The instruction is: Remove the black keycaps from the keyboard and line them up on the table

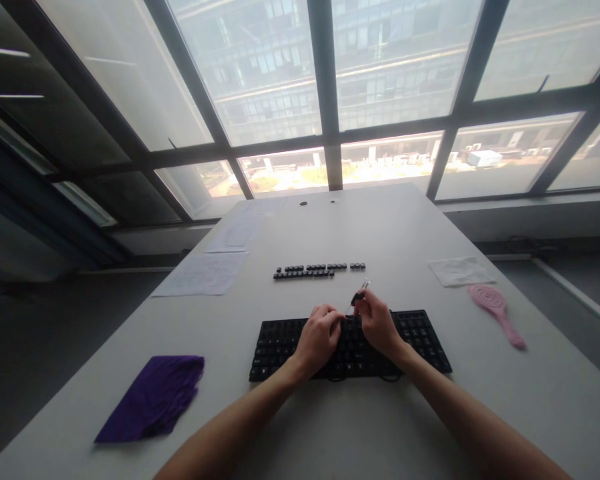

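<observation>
Right hand (379,321) fingers pinched on small tool (361,292) above keyboard (425,340); left hand (319,337) curled on keys, grip unclear. Keycaps (315,270) lined up on surface (380,233) — most apparently remain.

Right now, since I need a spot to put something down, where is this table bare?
Bare table lies between the purple cloth and the keyboard, and between the keycap rows and the white cloth. Crowded: mid-keyboard, where the left hand and the right hand, holding a small tool, work.
</observation>
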The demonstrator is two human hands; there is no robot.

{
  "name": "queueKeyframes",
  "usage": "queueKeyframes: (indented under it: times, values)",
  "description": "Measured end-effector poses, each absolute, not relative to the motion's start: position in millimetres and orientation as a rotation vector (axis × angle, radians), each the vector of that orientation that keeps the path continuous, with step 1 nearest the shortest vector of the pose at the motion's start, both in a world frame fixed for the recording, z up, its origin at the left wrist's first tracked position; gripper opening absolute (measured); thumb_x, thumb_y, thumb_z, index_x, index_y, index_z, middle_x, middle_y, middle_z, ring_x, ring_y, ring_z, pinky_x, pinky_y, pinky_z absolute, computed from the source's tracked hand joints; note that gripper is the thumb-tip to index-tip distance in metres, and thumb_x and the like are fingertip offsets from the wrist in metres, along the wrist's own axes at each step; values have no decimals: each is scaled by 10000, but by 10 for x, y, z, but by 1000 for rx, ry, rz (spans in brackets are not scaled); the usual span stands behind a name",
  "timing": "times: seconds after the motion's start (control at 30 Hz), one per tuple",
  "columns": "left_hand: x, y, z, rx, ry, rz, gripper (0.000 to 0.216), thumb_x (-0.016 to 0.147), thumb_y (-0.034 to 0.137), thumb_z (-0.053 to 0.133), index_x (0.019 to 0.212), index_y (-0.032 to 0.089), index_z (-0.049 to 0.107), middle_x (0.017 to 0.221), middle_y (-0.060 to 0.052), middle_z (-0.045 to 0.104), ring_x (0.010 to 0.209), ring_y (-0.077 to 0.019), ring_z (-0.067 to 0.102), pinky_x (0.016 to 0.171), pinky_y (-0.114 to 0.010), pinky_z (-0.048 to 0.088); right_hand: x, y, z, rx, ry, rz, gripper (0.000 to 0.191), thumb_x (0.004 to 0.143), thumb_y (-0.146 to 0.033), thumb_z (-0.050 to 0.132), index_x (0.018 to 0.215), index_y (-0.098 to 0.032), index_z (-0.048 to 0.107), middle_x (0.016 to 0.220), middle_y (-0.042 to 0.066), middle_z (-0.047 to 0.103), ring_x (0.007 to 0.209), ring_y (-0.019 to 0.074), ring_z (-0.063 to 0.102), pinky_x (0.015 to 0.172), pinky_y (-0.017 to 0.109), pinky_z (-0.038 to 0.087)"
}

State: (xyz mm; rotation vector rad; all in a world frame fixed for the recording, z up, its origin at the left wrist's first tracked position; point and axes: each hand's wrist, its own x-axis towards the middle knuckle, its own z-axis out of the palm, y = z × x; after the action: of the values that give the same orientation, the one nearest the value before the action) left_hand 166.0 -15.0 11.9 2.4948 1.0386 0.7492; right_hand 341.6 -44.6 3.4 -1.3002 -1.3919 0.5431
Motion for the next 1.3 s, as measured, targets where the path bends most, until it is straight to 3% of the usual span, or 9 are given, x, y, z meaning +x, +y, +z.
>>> queueKeyframes:
  times: [0.2,0.33,0.57,0.77,1.3]
  values:
    - [1644,-146,51,2485,1013,731,215,893,95,535,995,229,669,994,-54,643,985,-229,553,901,-384,503,3446,-513,8,-1227,-1647,503,181,945,-127,421,802,-216,487,854,35,554,766,176,530,701,275,439]
    - [1642,-180,82,2493,963,707,195,894,129,551,1017,230,662,1027,-58,647,1002,-233,549,902,-373,497,3452,-558,-102,-1192,-1825,493,195,951,-95,392,858,-210,519,922,52,551,747,163,526,684,266,435]
    - [1704,-140,208,2555,903,513,123,813,172,640,926,221,645,897,-36,643,900,-222,570,833,-343,481,3492,-615,-169,-1166,-1982,315,222,949,-82,391,869,-208,556,811,38,560,739,185,510,693,292,412]
    - [1814,-61,142,2552,1007,443,102,845,289,687,855,207,626,860,-30,619,851,-209,580,744,-307,456,3517,-585,-133,-1273,-1634,548,177,948,-146,467,799,-205,541,765,13,605,700,167,555,674,271,420]
    - [1820,-125,70,2541,961,596,160,953,360,582,934,204,609,976,-45,625,921,-203,583,816,-321,471,3538,-579,-95,-1303,-1416,629,198,925,-208,507,728,-199,530,665,-8,611,621,153,552,620,261,412]
